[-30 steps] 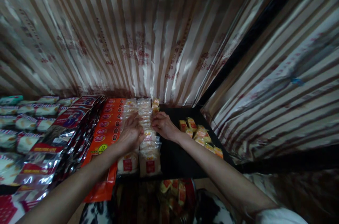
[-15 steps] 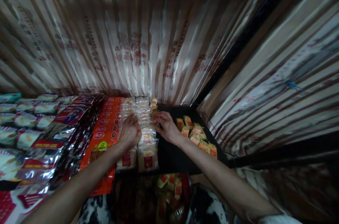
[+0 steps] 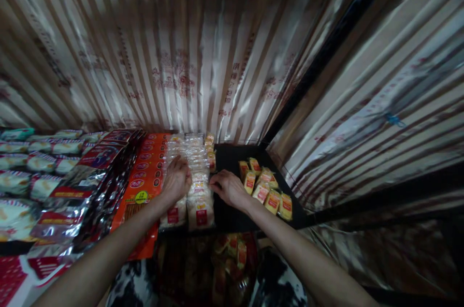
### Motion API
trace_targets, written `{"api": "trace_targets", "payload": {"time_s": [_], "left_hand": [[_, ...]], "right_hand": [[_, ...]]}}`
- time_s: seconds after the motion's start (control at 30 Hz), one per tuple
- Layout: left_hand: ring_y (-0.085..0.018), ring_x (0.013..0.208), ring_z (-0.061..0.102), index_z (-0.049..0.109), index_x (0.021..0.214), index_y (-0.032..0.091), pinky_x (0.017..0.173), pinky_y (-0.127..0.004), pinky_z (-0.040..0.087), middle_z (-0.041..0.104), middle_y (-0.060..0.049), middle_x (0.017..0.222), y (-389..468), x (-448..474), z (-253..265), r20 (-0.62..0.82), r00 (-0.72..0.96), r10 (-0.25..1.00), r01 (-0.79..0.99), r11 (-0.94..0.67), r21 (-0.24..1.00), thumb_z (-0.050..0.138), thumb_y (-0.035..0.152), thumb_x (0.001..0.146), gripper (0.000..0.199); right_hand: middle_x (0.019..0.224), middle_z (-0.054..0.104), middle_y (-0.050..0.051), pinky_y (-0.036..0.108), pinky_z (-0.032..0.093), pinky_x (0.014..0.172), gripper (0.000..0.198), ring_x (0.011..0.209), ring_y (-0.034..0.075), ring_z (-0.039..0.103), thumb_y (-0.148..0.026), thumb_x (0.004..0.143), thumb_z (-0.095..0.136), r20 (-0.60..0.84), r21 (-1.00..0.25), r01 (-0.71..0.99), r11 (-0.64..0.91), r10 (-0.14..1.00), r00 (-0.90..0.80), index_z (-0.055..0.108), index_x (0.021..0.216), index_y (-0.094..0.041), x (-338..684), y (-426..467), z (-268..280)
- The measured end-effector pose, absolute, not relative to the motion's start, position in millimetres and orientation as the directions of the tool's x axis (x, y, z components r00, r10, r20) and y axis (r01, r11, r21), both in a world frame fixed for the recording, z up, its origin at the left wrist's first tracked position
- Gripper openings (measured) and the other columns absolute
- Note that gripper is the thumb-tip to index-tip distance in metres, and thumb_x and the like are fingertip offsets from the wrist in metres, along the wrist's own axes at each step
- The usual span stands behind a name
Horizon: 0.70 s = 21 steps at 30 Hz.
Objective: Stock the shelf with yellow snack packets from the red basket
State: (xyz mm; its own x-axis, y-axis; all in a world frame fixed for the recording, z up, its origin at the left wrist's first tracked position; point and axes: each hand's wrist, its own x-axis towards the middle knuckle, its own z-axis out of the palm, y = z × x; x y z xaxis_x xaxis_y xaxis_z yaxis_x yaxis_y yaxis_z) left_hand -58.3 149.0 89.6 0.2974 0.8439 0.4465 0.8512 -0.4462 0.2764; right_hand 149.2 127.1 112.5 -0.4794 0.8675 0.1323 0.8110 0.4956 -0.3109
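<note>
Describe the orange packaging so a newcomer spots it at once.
Find the black table in front of the striped sheeting. On it, between the clear-wrapped packs by the left hand and the dark shiny packets, lies the orange packaging. Its vivid orange face, with pink ovals and a yellow circle, sets it apart from both neighbours.

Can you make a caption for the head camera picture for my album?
Left hand over rows of clear-wrapped packs, right hand beside them, orange packaging and small yellow packets either side.

Dim light glints on pleated, red-printed sheeting (image 3: pixel 203 41) along the back and right. A black post (image 3: pixel 324 53) marks the corner behind the black bench (image 3: pixel 232 154).
</note>
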Motion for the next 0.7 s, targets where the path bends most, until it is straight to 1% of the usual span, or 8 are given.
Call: {"api": "trace_targets", "payload": {"time_s": [0.13, 0.23, 0.27, 0.33, 0.37, 0.47, 0.53, 0.7], "left_hand": [[-0.030, 0.125, 0.040, 0.059, 0.087, 0.012, 0.102, -0.047, 0.040, 0.059, -0.014, 0.110, 132, -59, 101, 0.540, 0.305, 0.785, 0.822, -0.503, 0.267, 0.051, 0.015, 0.078, 0.013], [-0.028, 0.129, 0.034, 0.059, 0.086, 0.014, 0.103, -0.046, 0.039, 0.056, -0.013, 0.117, 97, -55, 104, 0.582, 0.389, 0.714, 0.765, -0.602, 0.228, 0.048, 0.017, 0.083, 0.012], [-0.027, 0.127, 0.038, 0.059, 0.084, 0.015, 0.102, -0.044, 0.040, 0.057, -0.012, 0.117, 82, -52, 100, 0.575, 0.430, 0.696, 0.743, -0.635, 0.212, 0.048, 0.018, 0.084, 0.012], [-0.022, 0.120, 0.046, 0.061, 0.090, 0.016, 0.099, -0.038, 0.043, 0.060, -0.009, 0.114, 51, -46, 87, 0.542, 0.514, 0.665, 0.726, -0.674, 0.139, 0.046, 0.016, 0.085, 0.015], [-0.022, 0.120, 0.047, 0.061, 0.098, 0.016, 0.098, -0.036, 0.044, 0.061, -0.009, 0.116, 36, -42, 77, 0.510, 0.570, 0.645, 0.714, -0.695, 0.081, 0.045, 0.015, 0.085, 0.020], [-0.021, 0.121, 0.048, 0.058, 0.113, 0.018, 0.095, -0.034, 0.044, 0.061, -0.007, 0.120, 5, -32, 50, 0.457, 0.581, 0.674, 0.758, -0.653, 0.000, 0.045, 0.017, 0.085, 0.031], [-0.023, 0.123, 0.048, 0.056, 0.117, 0.014, 0.096, -0.035, 0.044, 0.059, -0.010, 0.124, -3, -28, 38, 0.451, 0.548, 0.704, 0.804, -0.593, -0.049, 0.042, 0.014, 0.084, 0.036], [-0.026, 0.124, 0.046, 0.053, 0.120, 0.009, 0.096, -0.038, 0.046, 0.056, -0.014, 0.127, -1, -28, 33, 0.487, 0.464, 0.740, 0.858, -0.512, -0.040, 0.039, 0.010, 0.080, 0.043]], "right_hand": [[0.085, 0.068, 0.004, 0.029, 0.041, 0.079, 0.010, 0.088, 0.019, 0.058, -0.021, 0.084, 0.055, 0.173, -0.304, 0.843, 0.444, 0.896, -0.410, 0.065, 0.084, -0.020, 142, 124, 113], [0.087, 0.068, 0.004, 0.028, 0.042, 0.079, 0.009, 0.086, 0.019, 0.059, -0.020, 0.083, 0.056, 0.182, -0.343, 0.864, 0.369, 0.928, -0.324, 0.065, 0.084, -0.020, 138, 122, 111], [0.087, 0.069, 0.004, 0.028, 0.042, 0.079, 0.009, 0.086, 0.019, 0.059, -0.020, 0.083, 0.056, 0.184, -0.360, 0.864, 0.353, 0.934, -0.305, 0.065, 0.084, -0.020, 138, 121, 109], [0.087, 0.069, 0.004, 0.027, 0.043, 0.080, 0.010, 0.086, 0.018, 0.060, -0.020, 0.084, 0.055, 0.183, -0.399, 0.854, 0.335, 0.941, -0.284, 0.065, 0.083, -0.020, 137, 120, 106], [0.086, 0.069, 0.004, 0.027, 0.043, 0.081, 0.011, 0.086, 0.018, 0.060, -0.020, 0.084, 0.055, 0.182, -0.420, 0.845, 0.331, 0.943, -0.278, 0.066, 0.083, -0.020, 137, 120, 105], [0.085, 0.069, 0.004, 0.028, 0.044, 0.079, 0.011, 0.086, 0.018, 0.060, -0.019, 0.083, 0.055, 0.179, -0.476, 0.819, 0.322, 0.947, -0.268, 0.066, 0.082, -0.019, 138, 119, 102], [0.084, 0.069, 0.004, 0.028, 0.045, 0.078, 0.010, 0.084, 0.019, 0.060, -0.020, 0.083, 0.056, 0.203, -0.504, 0.799, 0.328, 0.944, -0.260, 0.066, 0.085, -0.019, 139, 116, 101], [0.087, 0.068, 0.005, 0.033, 0.046, 0.082, 0.017, 0.089, 0.021, 0.059, -0.028, 0.087, 0.050, 0.345, -0.564, 0.744, 0.359, 0.921, -0.183, 0.065, 0.091, -0.019, 146, 99, 96]]}}
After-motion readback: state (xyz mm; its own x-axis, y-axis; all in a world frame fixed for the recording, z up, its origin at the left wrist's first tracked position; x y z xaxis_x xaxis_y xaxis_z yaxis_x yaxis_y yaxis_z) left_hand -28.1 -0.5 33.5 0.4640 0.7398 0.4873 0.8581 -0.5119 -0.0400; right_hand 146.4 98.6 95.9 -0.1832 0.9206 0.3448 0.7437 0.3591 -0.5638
